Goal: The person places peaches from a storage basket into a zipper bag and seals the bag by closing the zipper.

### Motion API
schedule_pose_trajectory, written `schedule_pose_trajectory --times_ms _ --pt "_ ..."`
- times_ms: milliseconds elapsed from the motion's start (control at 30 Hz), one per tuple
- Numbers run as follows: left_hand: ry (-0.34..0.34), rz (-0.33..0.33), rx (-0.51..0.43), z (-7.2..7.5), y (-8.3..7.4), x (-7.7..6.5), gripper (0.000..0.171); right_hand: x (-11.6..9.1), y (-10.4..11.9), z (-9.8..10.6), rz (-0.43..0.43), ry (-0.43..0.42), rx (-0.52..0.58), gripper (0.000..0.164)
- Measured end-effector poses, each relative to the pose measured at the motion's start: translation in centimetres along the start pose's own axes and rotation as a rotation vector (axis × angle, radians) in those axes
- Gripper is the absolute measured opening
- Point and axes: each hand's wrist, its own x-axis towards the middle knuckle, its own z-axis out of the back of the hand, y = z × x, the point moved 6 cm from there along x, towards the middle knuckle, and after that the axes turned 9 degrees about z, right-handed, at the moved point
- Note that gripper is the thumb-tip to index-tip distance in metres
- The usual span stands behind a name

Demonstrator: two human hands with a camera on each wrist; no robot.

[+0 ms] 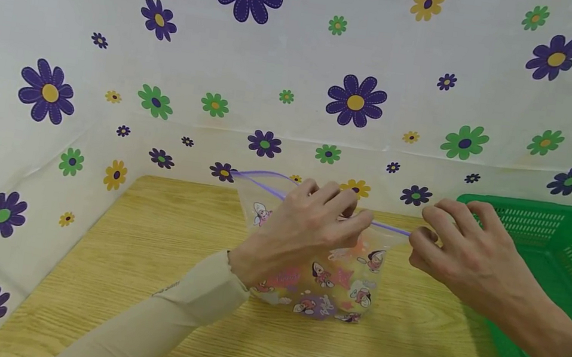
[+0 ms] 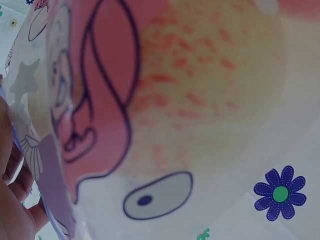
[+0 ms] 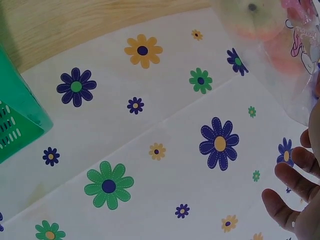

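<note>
A clear zip-lock bag (image 1: 323,283) with cartoon prints stands on the table, its mouth edged by a purple zip strip (image 1: 390,228). My left hand (image 1: 310,218) pinches the strip right of its middle. At the right end of the mouth, my right hand (image 1: 472,248) grips the bag's top corner with curled fingers. Left of my left hand, the two strip edges stand apart. Through the plastic, the left wrist view shows a round yellow fruit with red streaks (image 2: 215,100); similar round fruits (image 3: 255,17) appear in the right wrist view. The fingertips are partly hidden.
A green plastic basket (image 1: 537,210) with slotted walls stands on the right, beneath my right forearm. The wooden table (image 1: 155,264) meets a white flower-print cloth (image 1: 291,52) at the back and left.
</note>
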Motion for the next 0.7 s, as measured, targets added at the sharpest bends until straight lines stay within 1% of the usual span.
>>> schedule_pose_trajectory --times_ms 167,433,600,700 --pt "0.014 0.014 -0.013 -0.02 0.16 -0.08 0.013 0.00 -0.01 0.05 -0.002 -0.005 -0.008 0.053" --pt "0.042 0.025 -0.014 0.10 0.30 -0.12 0.015 -0.09 0.01 0.11 -0.009 -0.015 -0.010 0.053" --pt "0.035 0.024 -0.016 0.20 0.36 -0.16 0.014 -0.09 0.02 0.12 -0.009 -0.020 0.021 0.052" --pt "0.023 0.023 -0.010 0.24 0.36 -0.24 0.014 -0.11 0.06 0.11 -0.009 -0.016 0.016 0.052"
